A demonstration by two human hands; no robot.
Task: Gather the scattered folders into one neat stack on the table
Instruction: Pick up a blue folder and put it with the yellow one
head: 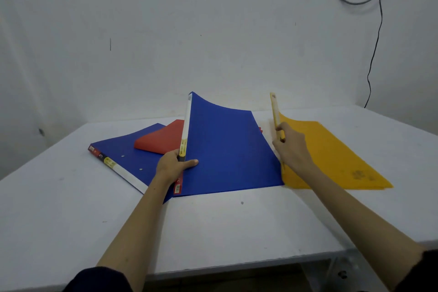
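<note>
- Your two forearms reach out over the bare near part of the white table [213,225], dark sleeves at the bottom edge.
- Your left hand [171,166] is closed round the spine of the raised blue folder [227,149]: thumb on the cover face, fingers wrapped behind. That spine edge is lifted and tilted; its far edge rests on the table.
- Just left of the raised blue folder, partly under it, a second blue folder [123,149] lies flat, its labelled spine toward you.
- A red folder [161,140] sits on that flat blue folder, behind your left hand and tucked behind the raised one.
- Just right of the raised blue folder, your right hand [291,147] pinches the spine of the yellow folder [331,156], fingers curled round it. The spine stands up while the cover lies spread on the table to the right.
- Beyond the folders, a white wall [189,31] with dark cables [376,38] hanging at upper right.
</note>
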